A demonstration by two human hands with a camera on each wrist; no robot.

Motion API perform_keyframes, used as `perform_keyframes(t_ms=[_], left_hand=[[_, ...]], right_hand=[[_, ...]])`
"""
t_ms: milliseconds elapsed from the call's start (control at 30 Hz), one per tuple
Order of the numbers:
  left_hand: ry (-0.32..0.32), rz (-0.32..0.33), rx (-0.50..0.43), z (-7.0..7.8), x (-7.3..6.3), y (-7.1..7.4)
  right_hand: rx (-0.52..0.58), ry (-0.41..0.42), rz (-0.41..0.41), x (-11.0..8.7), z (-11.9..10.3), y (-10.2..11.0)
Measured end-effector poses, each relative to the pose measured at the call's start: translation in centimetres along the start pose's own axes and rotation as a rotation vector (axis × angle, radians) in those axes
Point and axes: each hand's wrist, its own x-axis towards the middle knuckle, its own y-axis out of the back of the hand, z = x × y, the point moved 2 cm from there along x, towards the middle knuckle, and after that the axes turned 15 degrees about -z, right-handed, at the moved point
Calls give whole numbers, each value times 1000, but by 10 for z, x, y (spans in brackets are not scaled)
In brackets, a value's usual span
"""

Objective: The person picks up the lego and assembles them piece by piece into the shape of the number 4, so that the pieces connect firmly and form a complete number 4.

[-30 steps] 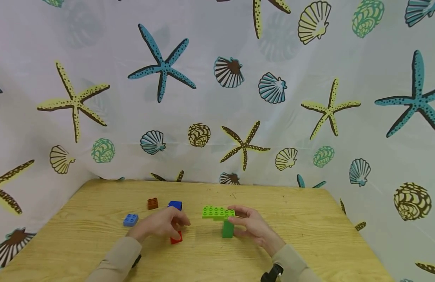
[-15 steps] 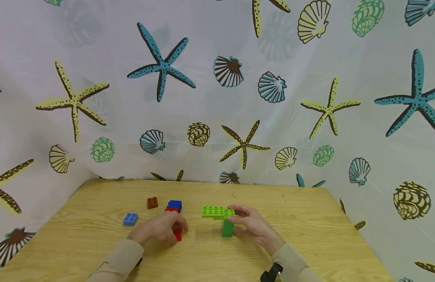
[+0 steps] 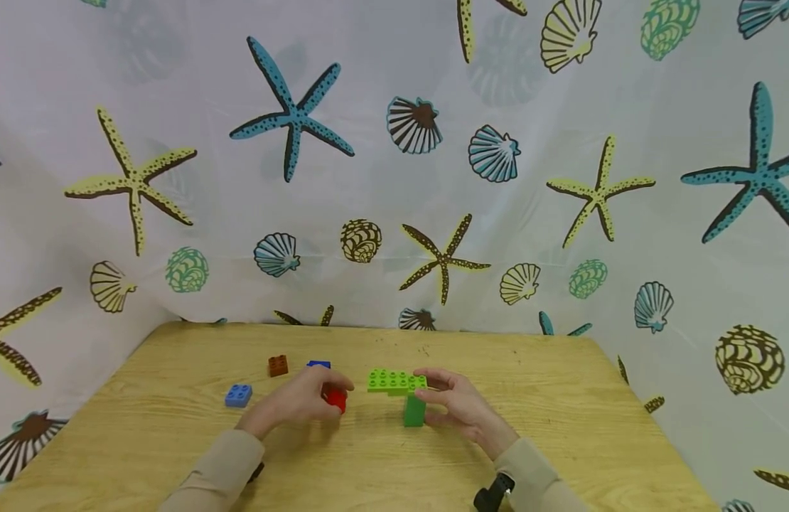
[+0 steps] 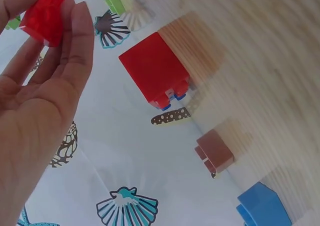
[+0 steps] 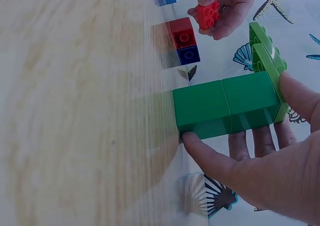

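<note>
My left hand (image 3: 295, 400) pinches a small red toy building brick (image 3: 336, 400) above the table; its studs show in the right wrist view. To its right stands a green stack: two dark green bricks (image 5: 225, 106), one on the other, topped by light green plates (image 3: 388, 380) that overhang to the left. My right hand (image 3: 461, 409) grips this stack at its right side, the thumb (image 5: 300, 96) lying near the plates. The stack rests on the table. Behind the left hand sits a red brick (image 4: 155, 68) on a blue brick (image 5: 188, 55), mostly hidden in the head view.
A brown brick (image 3: 278, 365) and a lighter blue brick (image 3: 238, 395) lie on the wooden table (image 3: 343, 469) left of the left hand. A white cloth (image 3: 369, 178) printed with shells and starfish hangs behind the table.
The left hand has taken the small red brick up off the table and moved it to the right and away, nearer the green stack. The right hand holds still.
</note>
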Motion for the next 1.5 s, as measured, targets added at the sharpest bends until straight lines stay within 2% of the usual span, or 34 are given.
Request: perform_keyframes(t_ms=[267, 400, 700, 833, 1000, 1100, 1333, 1500], left_hand=[[22, 95, -43, 7, 10, 1], [-10, 130, -74, 10, 17, -3], [-63, 145, -140, 21, 28, -16], [-68, 135, -245, 23, 33, -19], [-109, 127, -377, 27, 34, -22], [-131, 123, -419, 28, 34, -23], [-136, 143, -553, 30, 36, -24], [-132, 161, -602, 29, 35, -27]], right_hand=[[-8, -9, 6, 0, 0, 1], [-11, -17, 16, 0, 0, 2], [-9, 11, -2, 2, 2, 2], [-17, 14, -20, 3, 4, 4], [-19, 14, -18, 4, 5, 4], [-3, 11, -11, 4, 4, 2], [-2, 12, 11, 4, 0, 0], [-11, 13, 14, 3, 1, -1]])
